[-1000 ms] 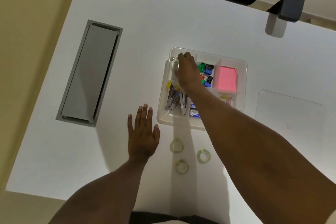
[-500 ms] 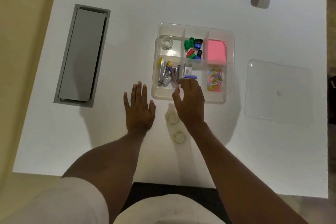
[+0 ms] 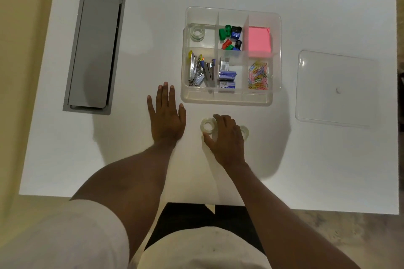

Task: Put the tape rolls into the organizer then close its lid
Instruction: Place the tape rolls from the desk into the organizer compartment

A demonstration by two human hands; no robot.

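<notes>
The clear organizer (image 3: pixel 227 100) stands lidless in the middle of the white table. One clear tape roll (image 3: pixel 197 32) lies in its far-left compartment. Just in front of the organizer my right hand (image 3: pixel 227 137) curls over the loose rolls, thumb and forefinger closed around a tape roll (image 3: pixel 207 125) that rests on the table. A second loose roll (image 3: pixel 245 131) peeks out on the hand's right side; anything under the palm is hidden. My left hand (image 3: pixel 167 116) lies flat on the table, fingers apart, left of the rolls. The clear lid (image 3: pixel 336 87) lies flat to the organizer's right.
The organizer's other compartments hold staple removers (image 3: pixel 201 71), staple boxes (image 3: pixel 227 77), sharpeners (image 3: pixel 231 36), pink sticky notes (image 3: pixel 259 39) and coloured paper clips (image 3: pixel 258 76). A grey cable hatch (image 3: pixel 94 50) is set into the table at the left. The table's near edge runs close to my body.
My right hand left a tape roll in the far-left compartment, drew back toward me and came down on the loose rolls, closing on one. The left hand has stayed flat.
</notes>
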